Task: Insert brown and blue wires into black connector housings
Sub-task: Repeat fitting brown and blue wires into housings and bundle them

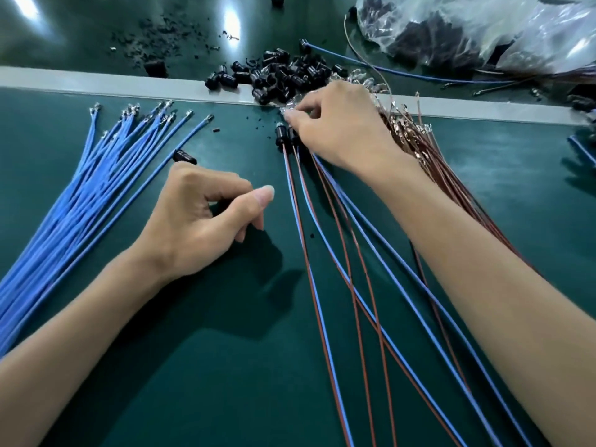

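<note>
My right hand (338, 130) reaches to the white strip, and its fingertips pinch a small clear piece (289, 108) at the edge of the pile of black connector housings (280, 72). Just below its fingers lie two black housings (281, 138) with brown and blue wires (325, 285) fitted, running toward me. My left hand (206, 217) rests on the green mat with its fingers curled; whether it holds anything is hidden. A single black housing (185, 157) lies just past its knuckles. Loose blue wires (96, 188) fan out at the left, and brown wires (425, 140) lie under my right forearm.
A clear plastic bag (483, 30) of dark parts sits at the back right. A white strip (96, 83) crosses the mat. Black crumbs (154, 37) are scattered beyond it. A blue wire (371, 64) with a housing lies near the bag.
</note>
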`<state>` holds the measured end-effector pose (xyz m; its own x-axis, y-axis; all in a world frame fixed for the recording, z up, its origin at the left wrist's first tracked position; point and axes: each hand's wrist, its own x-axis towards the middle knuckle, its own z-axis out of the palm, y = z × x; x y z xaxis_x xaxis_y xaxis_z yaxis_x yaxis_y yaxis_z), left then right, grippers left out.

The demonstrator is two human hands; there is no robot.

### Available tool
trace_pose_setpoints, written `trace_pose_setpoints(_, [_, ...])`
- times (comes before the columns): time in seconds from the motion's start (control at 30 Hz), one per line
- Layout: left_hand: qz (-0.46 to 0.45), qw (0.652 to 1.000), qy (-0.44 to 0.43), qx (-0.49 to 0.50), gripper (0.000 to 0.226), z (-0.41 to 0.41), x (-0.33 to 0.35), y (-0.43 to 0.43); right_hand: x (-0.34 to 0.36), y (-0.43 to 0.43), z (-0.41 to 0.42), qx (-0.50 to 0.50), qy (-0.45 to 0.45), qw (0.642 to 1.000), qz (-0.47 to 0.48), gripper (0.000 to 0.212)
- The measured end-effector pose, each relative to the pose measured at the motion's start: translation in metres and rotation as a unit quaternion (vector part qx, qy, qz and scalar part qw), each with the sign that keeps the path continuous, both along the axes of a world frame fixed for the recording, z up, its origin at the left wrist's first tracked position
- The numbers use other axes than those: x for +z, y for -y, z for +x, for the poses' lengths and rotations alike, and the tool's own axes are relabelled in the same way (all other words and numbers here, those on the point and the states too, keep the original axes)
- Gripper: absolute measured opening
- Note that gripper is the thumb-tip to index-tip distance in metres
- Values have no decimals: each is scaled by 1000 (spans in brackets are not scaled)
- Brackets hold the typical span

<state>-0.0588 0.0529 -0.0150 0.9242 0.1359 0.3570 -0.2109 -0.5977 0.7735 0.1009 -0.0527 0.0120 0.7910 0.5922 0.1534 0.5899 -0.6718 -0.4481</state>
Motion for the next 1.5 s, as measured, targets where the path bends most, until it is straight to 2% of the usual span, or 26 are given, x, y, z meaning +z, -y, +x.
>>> trace_pose_setpoints(0.1, [25, 999, 17, 42, 41, -1, -2, 0, 1, -13, 10, -34, 63, 997, 35, 24])
trace_pose_setpoints(0.17, [52, 996, 31, 57, 41, -2, -3, 0, 3, -27, 13, -4, 70, 997, 39, 27])
trace_pose_setpoints(0.3, [111, 988, 63, 85, 43, -2, -6, -1, -3, -51, 14, 56, 59, 996, -43, 27])
trace_pose_setpoints(0.5, [178, 974, 91, 106, 47, -2, -12, -2, -13, -63, 7, 0, 143, 988, -61, 23])
trace_pose_setpoints(0.8, [213, 968, 52, 121, 53, -1, -15, -3, -15, -61, 10, -6, 172, 984, -51, 27])
trace_pose_setpoints(0.9, [230, 963, 46, 134, 47, -3, -13, 0, -10, -55, 8, 14, 133, 990, -52, 25])
trace_pose_setpoints(1.0, [225, 956, 67, 174, 26, -2, -9, 2, 3, -39, -9, 28, 63, 994, 85, 18])
trace_pose_setpoints(1.07, [205, 955, 69, 200, 39, 0, -9, 0, 13, -22, -29, 63, -55, 982, 171, 10])
trace_pose_setpoints(1.13, [206, 958, 72, 186, 49, 1, -10, -1, 17, -3, -47, 111, -186, 965, 146, 6])
trace_pose_setpoints(1.17, [211, 960, 79, 168, 47, 1, -11, -1, 16, 4, -53, 124, -232, 957, 125, 6])
trace_pose_setpoints(1.3, [203, 965, 117, 118, 32, 0, -13, -2, 13, 20, -56, 126, -300, 936, 132, 11])
trace_pose_setpoints(1.37, [198, 966, 117, 121, 31, 1, -13, -2, 16, 29, -45, 125, -278, 947, 98, 12])
trace_pose_setpoints(1.43, [187, 967, 111, 131, 32, 1, -11, -2, 17, 39, -27, 59, -148, 987, -4, 19])
trace_pose_setpoints(1.5, [173, 970, 108, 133, 35, 0, -10, -2, 16, 54, -7, -61, 0, 991, -119, 26])
